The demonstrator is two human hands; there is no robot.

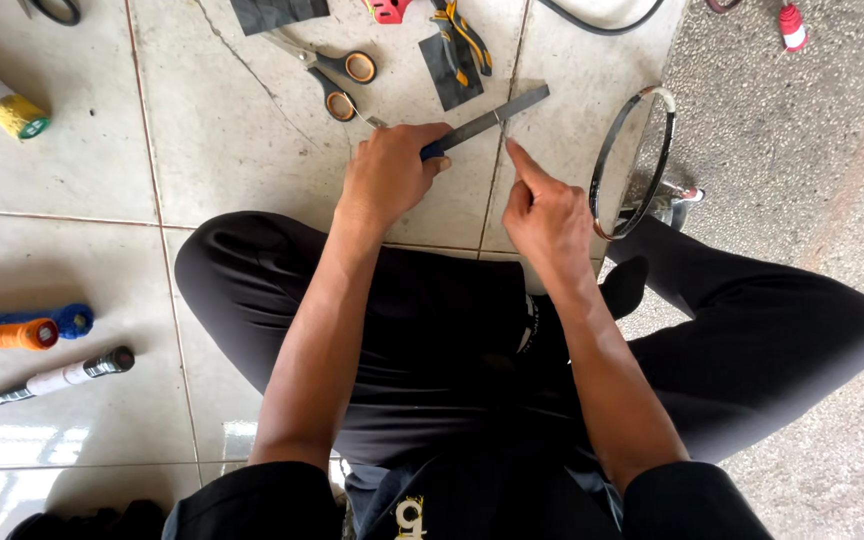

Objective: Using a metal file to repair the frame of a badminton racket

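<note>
Now both hands (467,185) on file (492,120).

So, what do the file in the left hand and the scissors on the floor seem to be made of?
The file held in the left hand looks like dull grey metal, flat and matte, with a dark blue handle, probably plastic. The scissors seem to have shiny steel blades that catch the light; their black handles with orange inner rings look like plastic or rubber, though which one is hard to tell.

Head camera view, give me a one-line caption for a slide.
Seated cross-legged on a tiled floor, left hand grips a metal file while right hand points toward it, scissors nearby.
</note>
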